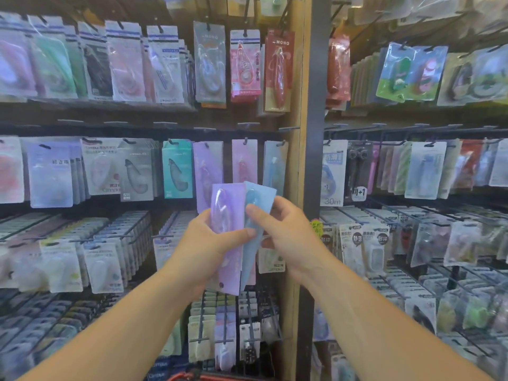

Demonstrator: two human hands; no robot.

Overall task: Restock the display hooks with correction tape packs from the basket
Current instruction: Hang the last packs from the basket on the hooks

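MONO is read on the dark red pack in the top row, by the wooden post. The same brand is seen on the clear pack and at the foot of the pink pack. "30m" is printed low on the white pack past the post; "+1" is noted on a white tag beside it. 静音 and 耐摔 are shown in two black round badges lower down. Other print is too blurred to be read.

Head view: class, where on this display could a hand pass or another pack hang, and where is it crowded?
Bare dark board shows between the hanging purple pack and pink pack, and between that pink pack and the hanging blue pack. The lower left hooks and the right bay are packed tight.
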